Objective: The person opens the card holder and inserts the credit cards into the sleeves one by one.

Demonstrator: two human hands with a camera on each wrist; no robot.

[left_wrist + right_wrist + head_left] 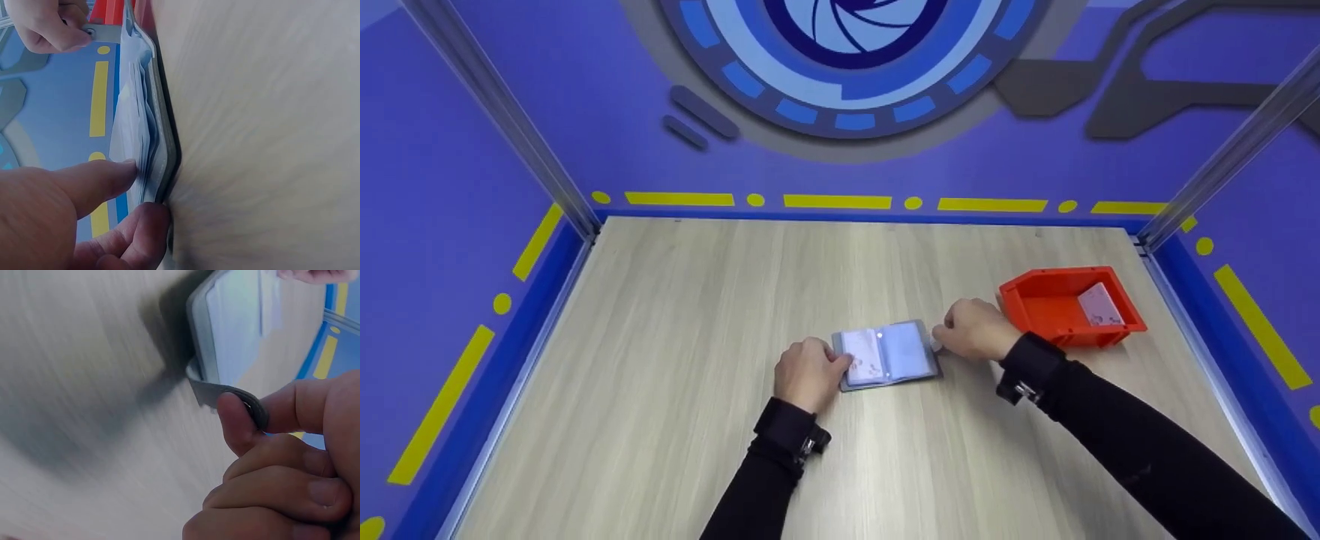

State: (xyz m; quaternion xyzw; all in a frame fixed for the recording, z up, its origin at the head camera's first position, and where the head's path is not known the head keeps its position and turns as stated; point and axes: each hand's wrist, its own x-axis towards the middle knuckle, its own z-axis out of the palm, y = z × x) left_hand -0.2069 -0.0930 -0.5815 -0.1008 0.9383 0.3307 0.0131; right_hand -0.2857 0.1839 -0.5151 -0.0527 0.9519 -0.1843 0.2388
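Note:
An opened grey card holder (906,351) with clear plastic sleeves lies on the table. Its left sleeves show a white-pink card (864,355); those on the right look bluish and translucent. My left hand (808,373) pinches the holder's left edge, thumb on top of the sleeves and fingers at the cover's edge. At the opposite side, my right hand (975,330) pinches the closure strap (211,391) between thumb and index finger, its other fingers curled in. In the left wrist view a metal snap shows on the strap, and the stacked sleeves (135,124) stand slightly fanned.
Just beyond my right hand stands a red-orange plastic bin (1080,335), with a pink-white patterned card (1100,304) leaning inside. The wood-grain table (682,337) is bounded by blue-purple panels (840,176) at the back and both sides.

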